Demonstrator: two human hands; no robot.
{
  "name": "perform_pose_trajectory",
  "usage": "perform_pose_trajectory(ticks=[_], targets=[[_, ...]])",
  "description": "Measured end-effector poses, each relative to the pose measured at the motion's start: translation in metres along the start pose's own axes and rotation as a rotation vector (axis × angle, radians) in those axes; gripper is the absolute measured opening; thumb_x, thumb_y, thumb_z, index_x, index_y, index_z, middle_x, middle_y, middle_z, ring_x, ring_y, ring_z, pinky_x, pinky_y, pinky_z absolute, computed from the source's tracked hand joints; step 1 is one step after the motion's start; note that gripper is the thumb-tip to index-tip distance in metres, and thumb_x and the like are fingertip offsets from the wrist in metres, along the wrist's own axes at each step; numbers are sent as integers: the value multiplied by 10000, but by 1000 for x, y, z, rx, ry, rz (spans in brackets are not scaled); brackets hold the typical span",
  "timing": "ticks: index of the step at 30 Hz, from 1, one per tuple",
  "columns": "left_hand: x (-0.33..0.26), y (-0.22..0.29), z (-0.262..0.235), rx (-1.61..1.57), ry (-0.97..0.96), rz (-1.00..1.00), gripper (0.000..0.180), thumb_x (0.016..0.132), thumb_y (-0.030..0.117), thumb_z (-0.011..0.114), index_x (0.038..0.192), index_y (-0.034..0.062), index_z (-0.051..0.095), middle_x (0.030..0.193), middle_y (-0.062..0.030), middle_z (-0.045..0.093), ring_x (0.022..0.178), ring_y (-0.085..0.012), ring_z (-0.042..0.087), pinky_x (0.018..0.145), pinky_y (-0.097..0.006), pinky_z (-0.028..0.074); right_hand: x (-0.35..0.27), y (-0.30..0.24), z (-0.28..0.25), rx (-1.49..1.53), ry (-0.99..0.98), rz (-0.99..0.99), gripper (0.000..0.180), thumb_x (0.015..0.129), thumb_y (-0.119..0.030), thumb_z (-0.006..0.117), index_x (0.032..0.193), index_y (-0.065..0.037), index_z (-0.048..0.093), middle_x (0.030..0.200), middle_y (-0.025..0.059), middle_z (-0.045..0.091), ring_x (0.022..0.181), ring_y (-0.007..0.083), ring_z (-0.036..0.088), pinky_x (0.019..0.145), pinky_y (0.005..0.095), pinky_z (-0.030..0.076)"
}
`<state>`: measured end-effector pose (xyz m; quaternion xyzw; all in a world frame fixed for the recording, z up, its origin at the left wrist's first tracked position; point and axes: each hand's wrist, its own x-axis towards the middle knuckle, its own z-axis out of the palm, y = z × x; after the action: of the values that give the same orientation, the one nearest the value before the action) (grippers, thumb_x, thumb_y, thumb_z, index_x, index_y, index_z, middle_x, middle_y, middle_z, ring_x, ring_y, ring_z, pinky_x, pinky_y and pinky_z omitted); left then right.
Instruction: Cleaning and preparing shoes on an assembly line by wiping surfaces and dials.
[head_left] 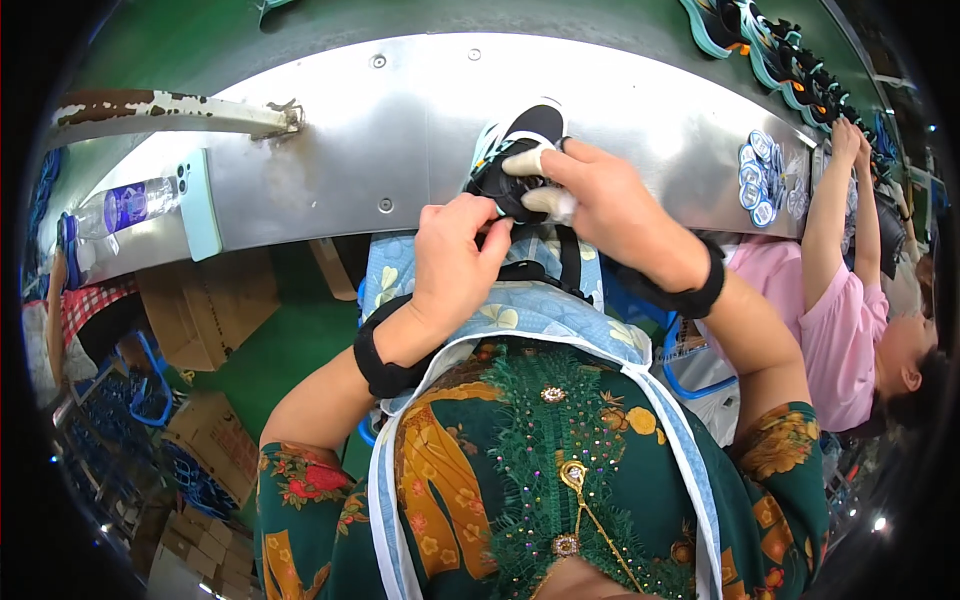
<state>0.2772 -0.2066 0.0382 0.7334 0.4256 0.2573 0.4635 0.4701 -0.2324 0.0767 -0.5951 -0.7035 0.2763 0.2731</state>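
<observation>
I pinch the black sneaker (520, 150) between both hands at the near edge of the steel surface (400, 130), right hand (600, 205) gripping over its top, left hand (455, 250) clasping its near end, long axis pointing away from me.

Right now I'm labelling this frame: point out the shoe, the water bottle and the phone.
shoe (522, 140), head view, black upper.
water bottle (125, 207), head view, blue label.
phone (200, 205), head view, pale back.
</observation>
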Motion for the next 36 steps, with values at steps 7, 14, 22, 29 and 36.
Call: perform_pose_trajectory(ticks=[7, 14, 22, 29, 36], targets=[[1, 0, 1, 16, -16, 6, 105, 780, 96, 677, 747, 42, 593, 687, -85, 588, 626, -282, 553, 701, -362, 397, 0, 3, 0, -85, 7, 110, 307, 806, -235, 728, 1057, -81, 641, 837, 148, 590, 749, 332, 594, 640, 403, 473], [1, 1, 1, 20, -9, 10, 88, 788, 97, 670, 762, 48, 601, 687, -78, 603, 602, -277, 557, 684, -351, 394, 2, 1, 13, -340, 250, -35, 227, 804, -227, 699, 999, -120, 656, 722, 120, 551, 700, 321, 559, 660, 405, 446], [3, 7, 2, 0, 32, 25, 91, 798, 103, 662, 750, 49, 606, 676, -87, 601, 598, -280, 557, 655, -366, 397, 1, 4, 16, -298, 240, -95, 232, 788, -232, 709, 974, -101, 660, 726, 87, 554, 699, 292, 547, 680, 402, 407], [2, 4, 3, 11, 26, 20, 98, 799, 106, 662, 748, 43, 605, 669, -89, 598, 594, -285, 557, 636, -369, 399, -4, -4, 4, -62, 22, 68, 239, 764, -222, 750, 881, -66, 613, 722, 85, 553, 688, 281, 529, 687, 371, 400], [4, 2, -2, -9, 8, 4, 100, 795, 108, 666, 749, 45, 604, 667, -89, 598, 591, -285, 558, 643, -367, 397, 2, 0, 10, -314, 205, -22, 246, 765, -241, 751, 889, -72, 623, 719, 86, 560, 676, 287, 528, 686, 379, 395]])
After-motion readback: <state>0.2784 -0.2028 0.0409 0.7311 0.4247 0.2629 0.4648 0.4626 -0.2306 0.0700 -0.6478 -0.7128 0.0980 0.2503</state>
